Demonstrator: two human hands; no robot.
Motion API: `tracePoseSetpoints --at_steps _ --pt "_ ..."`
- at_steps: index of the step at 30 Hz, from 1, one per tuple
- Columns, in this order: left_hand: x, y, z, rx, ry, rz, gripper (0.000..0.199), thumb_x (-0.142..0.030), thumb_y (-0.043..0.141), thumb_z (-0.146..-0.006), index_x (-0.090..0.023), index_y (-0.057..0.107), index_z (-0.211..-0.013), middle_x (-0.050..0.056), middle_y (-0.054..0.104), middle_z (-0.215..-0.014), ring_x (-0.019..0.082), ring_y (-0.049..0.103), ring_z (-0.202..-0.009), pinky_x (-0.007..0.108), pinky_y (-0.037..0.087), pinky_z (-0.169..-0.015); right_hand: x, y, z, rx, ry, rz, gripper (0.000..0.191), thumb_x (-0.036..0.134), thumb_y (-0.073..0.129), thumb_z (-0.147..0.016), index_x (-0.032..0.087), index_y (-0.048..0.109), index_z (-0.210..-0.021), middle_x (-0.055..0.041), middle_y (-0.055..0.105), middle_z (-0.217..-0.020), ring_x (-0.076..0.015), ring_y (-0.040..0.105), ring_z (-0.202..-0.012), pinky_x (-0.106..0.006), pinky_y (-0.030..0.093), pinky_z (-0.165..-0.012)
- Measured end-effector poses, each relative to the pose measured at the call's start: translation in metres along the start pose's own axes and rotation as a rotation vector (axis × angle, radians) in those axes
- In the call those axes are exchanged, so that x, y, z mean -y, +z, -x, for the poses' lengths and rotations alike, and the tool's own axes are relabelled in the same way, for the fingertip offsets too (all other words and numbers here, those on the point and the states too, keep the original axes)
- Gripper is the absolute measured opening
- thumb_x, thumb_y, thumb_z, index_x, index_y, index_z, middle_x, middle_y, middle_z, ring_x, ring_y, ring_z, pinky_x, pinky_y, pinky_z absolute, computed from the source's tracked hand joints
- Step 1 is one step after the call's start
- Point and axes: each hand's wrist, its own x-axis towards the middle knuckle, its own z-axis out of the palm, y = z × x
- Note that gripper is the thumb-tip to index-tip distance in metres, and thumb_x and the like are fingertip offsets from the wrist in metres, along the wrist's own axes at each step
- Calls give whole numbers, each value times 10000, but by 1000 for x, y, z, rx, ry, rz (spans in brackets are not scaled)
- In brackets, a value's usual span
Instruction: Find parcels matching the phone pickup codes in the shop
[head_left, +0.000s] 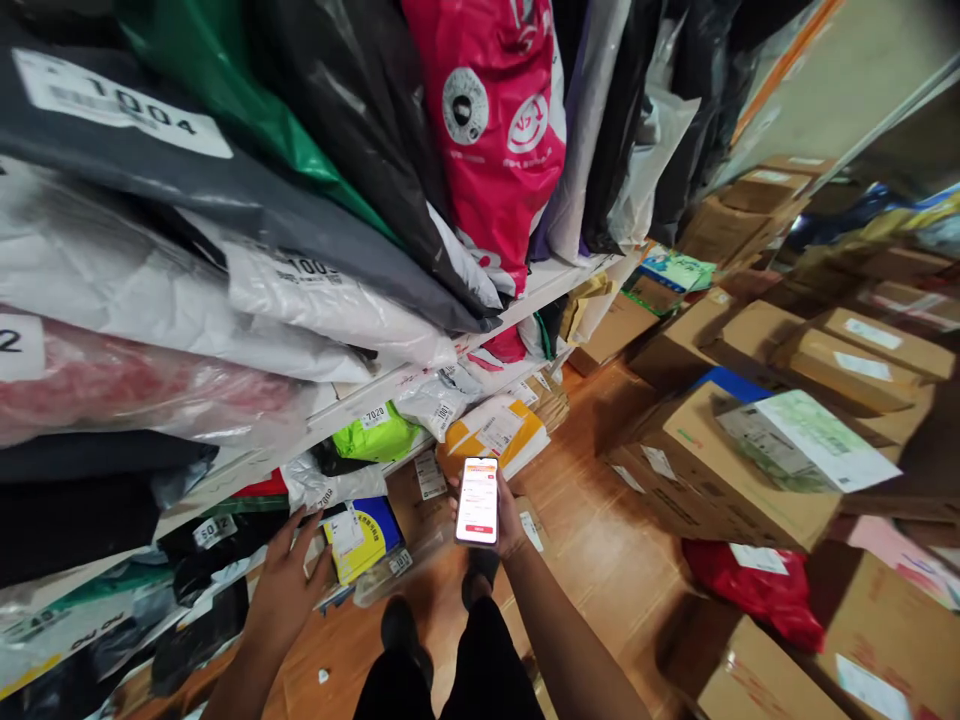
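Observation:
In the middle of the head view my right hand (511, 522) is wrapped round a smartphone (477, 502), its lit screen facing up at me. To the left, my left hand (294, 565) reaches toward the low shelf with its fingers spread and holds nothing. Just beyond those fingers lie a yellow and blue parcel (366, 538) and a white plastic mailer (330, 482); whether the fingertips touch either I cannot tell. A lime-green parcel (376, 436) labelled 7020 and an orange and white parcel (496, 436) sit farther along.
Shelves (352, 405) packed with labelled bags run along the left, including a pink bag (499, 130). Stacked cardboard boxes (735, 470) and a red bag (754, 592) stand on the right. Between them runs a brown floor (577, 560), with a small white scrap (323, 676) on it.

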Motion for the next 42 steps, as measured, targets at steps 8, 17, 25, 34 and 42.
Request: tracePoseSetpoints --at_steps 8,17,25,34,42 --pt "48 -5 51 81 19 44 457 -418 377 -860 -204 558 -1221 109 464 -1368 259 456 -1255 453 417 -1044 -28 -18 -24 -12 -133 18 529 652 333 -842 224 610 -981 -31 712 -874 -171 670 -736 -346 515 -696" --pt "74 -7 107 237 -91 336 444 -448 461 -797 -234 601 -1160 96 563 -1284 283 503 -1218 476 424 -1033 -118 2 -4 -10 51 120 694 771 380 -730 161 599 -978 -62 706 -760 -196 654 -643 -387 540 -631" --pt "-62 -62 54 359 -506 1278 812 -464 695 -628 -180 339 -1300 158 490 -1352 281 502 -1218 399 506 -941 -129 117 39 175 148 274 815 822 393 -665 130 609 -1038 -152 708 -934 -293 664 -861 -475 521 -772" --pt "-142 -97 15 2 -477 1329 622 -363 747 -529 -183 447 -1043 137 640 -1092 266 642 -981 400 518 -879 -100 163 61 224 -11 413 756 804 481 -627 164 629 -1000 -134 709 -942 -314 632 -962 -507 492 -838" --pt "-147 -111 15 174 -393 1395 839 -367 717 -533 -189 321 -1252 138 543 -1223 236 624 -956 329 528 -761 -85 179 79 315 -9 440 841 863 378 -615 133 654 -931 -120 715 -813 -273 652 -820 -447 494 -815"
